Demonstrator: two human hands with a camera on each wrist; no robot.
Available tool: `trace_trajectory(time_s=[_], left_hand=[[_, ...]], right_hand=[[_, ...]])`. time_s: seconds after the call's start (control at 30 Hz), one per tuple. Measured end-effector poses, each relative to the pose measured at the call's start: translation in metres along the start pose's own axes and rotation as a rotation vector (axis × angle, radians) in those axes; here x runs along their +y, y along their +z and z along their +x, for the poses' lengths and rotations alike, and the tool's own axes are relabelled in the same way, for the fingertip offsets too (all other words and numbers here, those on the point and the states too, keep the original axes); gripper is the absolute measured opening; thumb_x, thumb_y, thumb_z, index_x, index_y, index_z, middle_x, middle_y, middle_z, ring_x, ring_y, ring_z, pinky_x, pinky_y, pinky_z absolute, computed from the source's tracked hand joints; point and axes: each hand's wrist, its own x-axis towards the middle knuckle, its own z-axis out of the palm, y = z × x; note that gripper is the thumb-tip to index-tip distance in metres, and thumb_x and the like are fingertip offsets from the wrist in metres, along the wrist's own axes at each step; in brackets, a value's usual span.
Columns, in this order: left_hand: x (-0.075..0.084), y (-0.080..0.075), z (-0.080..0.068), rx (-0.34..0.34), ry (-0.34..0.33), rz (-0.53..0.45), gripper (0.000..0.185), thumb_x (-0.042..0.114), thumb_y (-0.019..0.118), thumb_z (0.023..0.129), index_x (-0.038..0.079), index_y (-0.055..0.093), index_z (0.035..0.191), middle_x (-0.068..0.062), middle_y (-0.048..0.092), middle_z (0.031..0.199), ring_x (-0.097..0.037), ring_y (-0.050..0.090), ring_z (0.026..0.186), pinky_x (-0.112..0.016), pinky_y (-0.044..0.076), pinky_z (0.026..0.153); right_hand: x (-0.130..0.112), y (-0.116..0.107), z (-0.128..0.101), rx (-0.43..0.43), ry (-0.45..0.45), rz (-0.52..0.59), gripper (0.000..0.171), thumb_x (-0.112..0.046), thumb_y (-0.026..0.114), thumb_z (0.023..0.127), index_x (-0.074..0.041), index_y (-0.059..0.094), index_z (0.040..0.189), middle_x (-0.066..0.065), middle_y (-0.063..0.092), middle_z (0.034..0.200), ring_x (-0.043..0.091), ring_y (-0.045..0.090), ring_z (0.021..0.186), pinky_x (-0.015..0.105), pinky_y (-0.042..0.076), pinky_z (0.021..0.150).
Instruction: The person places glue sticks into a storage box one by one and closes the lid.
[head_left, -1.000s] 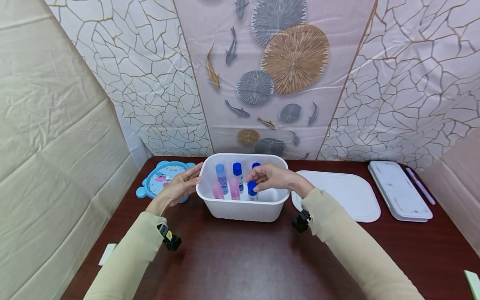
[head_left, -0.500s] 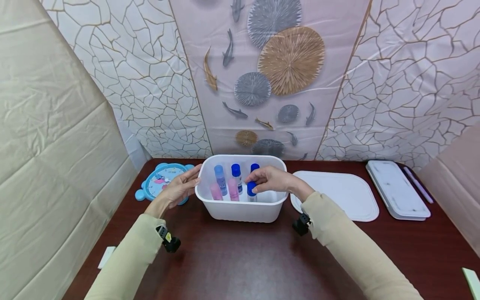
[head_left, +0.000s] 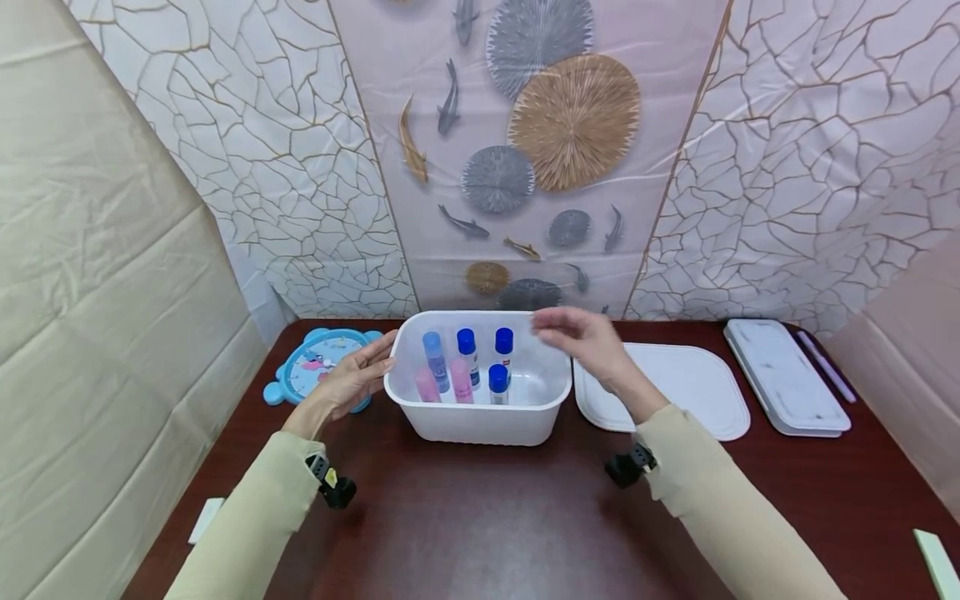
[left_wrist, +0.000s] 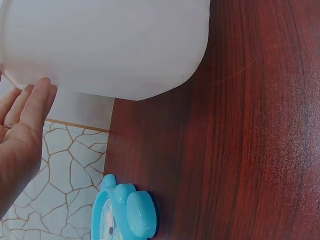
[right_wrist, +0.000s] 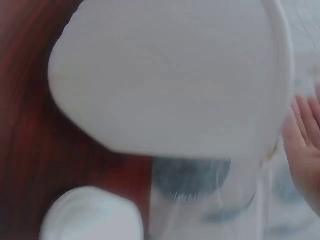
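Observation:
A white plastic bin (head_left: 480, 423) stands on the dark wooden table. Inside are several small upright tubes: a front one with a dark blue cap (head_left: 498, 379), two more dark-blue-capped tubes behind it, a light blue tube (head_left: 436, 360) and two pink tubes (head_left: 461, 381). My left hand (head_left: 347, 385) touches the bin's left end with fairly straight fingers; the left wrist view shows the fingertips at the bin wall (left_wrist: 110, 45). My right hand (head_left: 588, 340) is over the bin's right rim with nothing in it, fingers loosely bent. In the right wrist view, the right hand (right_wrist: 305, 145) is partly cut off.
A light blue toy-like clock (head_left: 318, 367) lies left of the bin. On the right are a white board (head_left: 675, 387), a white flat case (head_left: 787, 379) and a purple pen (head_left: 827, 367). A patterned cloth wall (head_left: 570, 275) closes the back.
My right hand has let go of the front blue-capped tube, leaving it standing in the bin, and has moved up and right. The left hand stays at the bin's left end.

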Motion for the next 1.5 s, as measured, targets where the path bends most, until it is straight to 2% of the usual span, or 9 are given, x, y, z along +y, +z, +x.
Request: trace_trajectory(time_s=[0.17,0.27,0.43,0.63,0.77,0.9,1.07,1.3,1.5], left_hand=[[0.000,0.000,0.001,0.002,-0.001,0.011,0.062,0.018,0.051,0.098,0.015,0.020,0.151,-0.006,0.020,0.157,-0.027,0.028,0.140,-0.026,0.047,0.096],[0.000,0.000,0.000,-0.009,0.008,0.010,0.062,0.016,0.050,0.098,0.014,0.018,0.152,-0.008,0.019,0.157,-0.026,0.029,0.139,-0.025,0.047,0.095],[0.002,0.000,-0.001,-0.010,0.012,0.010,0.062,0.016,0.049,0.098,0.015,0.018,0.152,-0.008,0.018,0.157,-0.023,0.031,0.139,-0.023,0.048,0.094],[0.004,0.000,-0.001,-0.006,0.010,-0.003,0.063,0.016,0.050,0.098,0.014,0.018,0.152,-0.009,0.017,0.157,-0.013,0.039,0.133,-0.021,0.048,0.093],[0.005,0.001,-0.001,-0.008,0.012,-0.008,0.062,0.015,0.050,0.098,0.014,0.018,0.152,-0.009,0.017,0.157,0.000,0.048,0.120,-0.021,0.049,0.092],[0.003,0.001,0.001,-0.030,0.018,0.000,0.062,0.015,0.049,0.098,0.014,0.017,0.152,-0.011,0.015,0.157,0.004,0.049,0.117,-0.020,0.048,0.092],[0.002,0.000,0.001,-0.039,0.012,-0.002,0.063,0.017,0.050,0.098,0.014,0.017,0.152,-0.011,0.014,0.158,0.003,0.050,0.117,-0.019,0.049,0.092],[-0.001,0.001,0.001,-0.040,-0.003,-0.011,0.064,0.016,0.049,0.098,0.016,0.016,0.152,-0.010,0.012,0.158,0.001,0.046,0.121,-0.019,0.048,0.092],[-0.001,0.002,0.000,-0.034,0.001,-0.018,0.063,0.015,0.050,0.098,0.016,0.018,0.152,-0.011,0.014,0.158,0.003,0.051,0.115,-0.021,0.050,0.091]], right_hand=[[0.020,-0.037,-0.029,0.423,0.050,0.531,0.018,0.003,0.060,0.088,0.000,0.064,0.105,0.002,0.071,0.088,0.010,0.069,0.080,0.021,0.055,0.077],[0.035,-0.056,-0.049,0.699,0.154,0.727,0.015,0.005,0.060,0.087,-0.005,0.066,0.096,0.003,0.070,0.080,0.010,0.068,0.073,0.019,0.056,0.071],[0.060,-0.082,-0.083,1.053,0.339,0.751,0.015,0.002,0.062,0.086,-0.007,0.064,0.098,-0.001,0.065,0.074,0.007,0.062,0.067,0.017,0.055,0.062],[0.078,-0.099,-0.118,1.281,0.409,0.745,0.016,0.006,0.062,0.085,-0.007,0.062,0.094,-0.002,0.061,0.069,0.007,0.057,0.060,0.017,0.052,0.052],[0.085,-0.107,-0.133,1.350,0.454,0.741,0.017,0.007,0.062,0.083,-0.006,0.059,0.095,-0.002,0.059,0.062,0.007,0.056,0.053,0.018,0.051,0.047],[0.090,-0.113,-0.143,1.360,0.508,0.698,0.021,0.007,0.061,0.084,-0.004,0.055,0.101,-0.002,0.056,0.057,0.006,0.057,0.048,0.018,0.051,0.045],[0.095,-0.116,-0.149,1.305,0.578,0.596,0.028,0.005,0.060,0.085,-0.003,0.053,0.111,-0.004,0.056,0.060,0.006,0.060,0.047,0.020,0.053,0.046],[0.097,-0.117,-0.148,1.225,0.663,0.409,0.036,-0.001,0.061,0.086,-0.001,0.052,0.121,0.000,0.052,0.082,0.004,0.060,0.045,0.019,0.053,0.047],[0.097,-0.119,-0.143,1.196,0.687,0.293,0.035,-0.002,0.061,0.087,0.001,0.054,0.120,-0.008,0.054,0.064,0.004,0.058,0.041,0.019,0.051,0.043]])
